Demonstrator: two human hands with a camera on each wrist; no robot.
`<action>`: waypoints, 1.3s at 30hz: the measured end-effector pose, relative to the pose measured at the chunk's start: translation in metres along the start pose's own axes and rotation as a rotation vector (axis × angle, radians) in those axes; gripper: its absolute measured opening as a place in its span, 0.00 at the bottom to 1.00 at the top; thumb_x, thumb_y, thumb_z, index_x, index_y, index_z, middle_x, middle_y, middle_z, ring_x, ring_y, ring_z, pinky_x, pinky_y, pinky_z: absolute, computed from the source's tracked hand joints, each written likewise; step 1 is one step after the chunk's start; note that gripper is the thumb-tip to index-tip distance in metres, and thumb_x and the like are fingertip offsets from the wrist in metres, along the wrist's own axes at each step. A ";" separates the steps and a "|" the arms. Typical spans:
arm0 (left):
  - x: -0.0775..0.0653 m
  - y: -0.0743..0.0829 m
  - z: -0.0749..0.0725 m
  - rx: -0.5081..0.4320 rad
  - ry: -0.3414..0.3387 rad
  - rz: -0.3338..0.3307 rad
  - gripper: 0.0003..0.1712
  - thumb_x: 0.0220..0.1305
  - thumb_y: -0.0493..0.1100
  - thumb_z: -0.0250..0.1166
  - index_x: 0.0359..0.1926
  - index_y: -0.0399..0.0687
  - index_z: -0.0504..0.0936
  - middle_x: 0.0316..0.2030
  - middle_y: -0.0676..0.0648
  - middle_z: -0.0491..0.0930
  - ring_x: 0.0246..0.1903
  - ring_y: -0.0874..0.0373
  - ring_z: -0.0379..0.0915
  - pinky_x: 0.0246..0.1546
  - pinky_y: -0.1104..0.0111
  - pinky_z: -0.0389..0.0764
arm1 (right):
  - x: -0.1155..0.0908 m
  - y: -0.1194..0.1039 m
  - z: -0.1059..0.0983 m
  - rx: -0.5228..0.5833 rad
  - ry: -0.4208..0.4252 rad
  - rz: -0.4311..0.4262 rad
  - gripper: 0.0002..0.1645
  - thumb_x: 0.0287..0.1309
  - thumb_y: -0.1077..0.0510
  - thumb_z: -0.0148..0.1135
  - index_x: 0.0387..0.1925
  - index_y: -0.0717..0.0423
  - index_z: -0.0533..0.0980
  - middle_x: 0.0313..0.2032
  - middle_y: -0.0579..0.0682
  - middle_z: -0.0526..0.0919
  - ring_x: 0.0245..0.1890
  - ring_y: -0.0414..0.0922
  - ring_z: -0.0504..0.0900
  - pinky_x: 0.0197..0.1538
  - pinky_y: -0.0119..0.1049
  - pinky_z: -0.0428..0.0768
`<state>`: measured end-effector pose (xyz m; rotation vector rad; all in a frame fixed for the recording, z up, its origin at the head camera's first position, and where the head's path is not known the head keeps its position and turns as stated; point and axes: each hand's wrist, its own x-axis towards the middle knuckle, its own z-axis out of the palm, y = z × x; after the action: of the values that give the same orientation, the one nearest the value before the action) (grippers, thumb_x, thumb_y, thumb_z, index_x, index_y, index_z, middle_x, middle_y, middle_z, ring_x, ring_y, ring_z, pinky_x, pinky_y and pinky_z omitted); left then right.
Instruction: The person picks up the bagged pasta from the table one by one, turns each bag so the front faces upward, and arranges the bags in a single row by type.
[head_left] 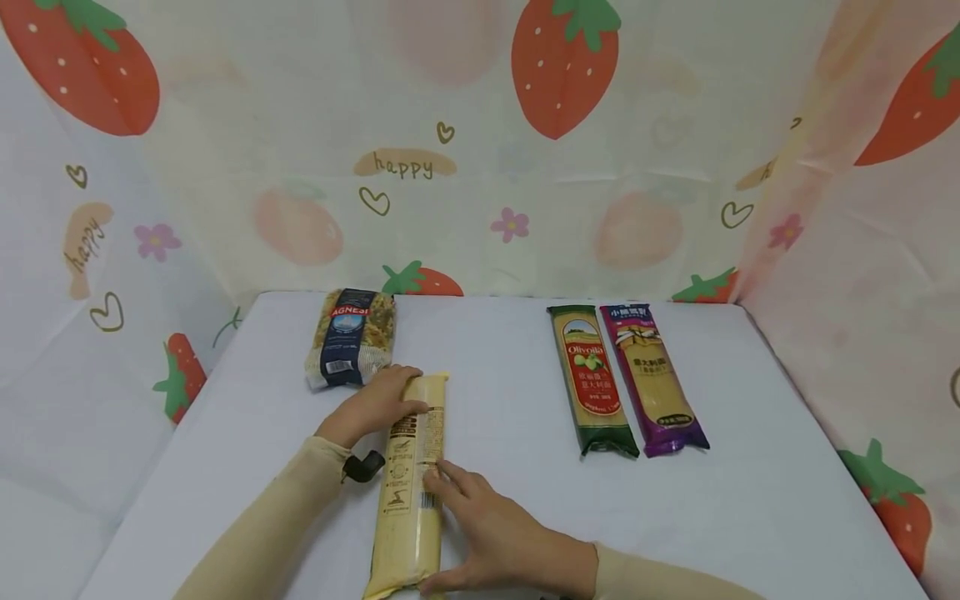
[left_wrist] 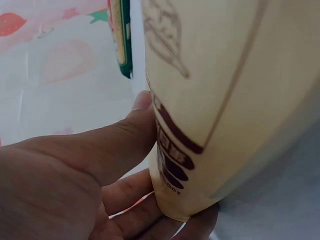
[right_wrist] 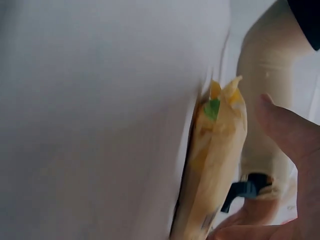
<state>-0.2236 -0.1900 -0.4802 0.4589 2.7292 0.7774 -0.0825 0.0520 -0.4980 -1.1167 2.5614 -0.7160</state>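
Observation:
A long yellow pasta packet point(head_left: 408, 537) lies lengthwise on the table, its printed side with a small barcode facing up. My left hand point(head_left: 377, 407) grips its far end, thumb over the top. In the left wrist view the fingers point(left_wrist: 137, 217) curl round that end of the packet point(left_wrist: 220, 100). Spread along the packet's right side, my right hand point(head_left: 506, 529) touches its edge with the fingertips, thumb near the closest end. The right wrist view shows that thumb point(right_wrist: 287, 125) raised apart from the packet point(right_wrist: 212, 165).
Behind my left hand stands an Agnesi pasta bag point(head_left: 347, 337). Two more long packets lie side by side at the back right, a green and red Olivoila one point(head_left: 592, 379) and a purple one point(head_left: 652, 375). Strawberry-print cloth point(head_left: 480, 192) walls the white table point(head_left: 510, 400) on three sides.

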 end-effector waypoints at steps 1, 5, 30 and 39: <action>0.001 0.000 0.001 0.001 0.001 -0.004 0.36 0.75 0.47 0.71 0.73 0.29 0.71 0.68 0.29 0.74 0.71 0.31 0.67 0.71 0.40 0.71 | 0.001 -0.002 0.001 -0.035 -0.004 -0.004 0.73 0.52 0.22 0.76 0.86 0.49 0.54 0.84 0.56 0.54 0.78 0.55 0.65 0.63 0.45 0.84; 0.003 0.000 0.002 0.024 0.001 -0.017 0.34 0.75 0.48 0.71 0.71 0.31 0.74 0.63 0.31 0.78 0.65 0.35 0.73 0.65 0.43 0.76 | 0.004 -0.010 0.005 -0.168 0.000 -0.025 0.75 0.51 0.18 0.73 0.86 0.52 0.54 0.83 0.61 0.55 0.74 0.56 0.71 0.59 0.43 0.85; 0.008 -0.003 -0.004 0.057 0.020 0.087 0.31 0.78 0.52 0.65 0.68 0.32 0.77 0.61 0.34 0.81 0.61 0.37 0.77 0.66 0.42 0.75 | 0.015 -0.009 -0.011 -0.103 -0.086 -0.002 0.67 0.50 0.39 0.84 0.84 0.54 0.59 0.82 0.67 0.56 0.74 0.60 0.72 0.62 0.40 0.83; 0.014 -0.006 -0.001 -0.098 0.016 0.067 0.30 0.80 0.53 0.61 0.71 0.38 0.77 0.66 0.35 0.79 0.65 0.39 0.76 0.67 0.43 0.77 | -0.003 0.010 -0.020 0.053 -0.068 0.004 0.67 0.50 0.49 0.85 0.85 0.56 0.58 0.84 0.64 0.49 0.80 0.58 0.63 0.74 0.42 0.74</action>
<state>-0.2383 -0.1901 -0.4854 0.5277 2.6872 0.9309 -0.0949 0.0664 -0.4863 -1.1001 2.4729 -0.7281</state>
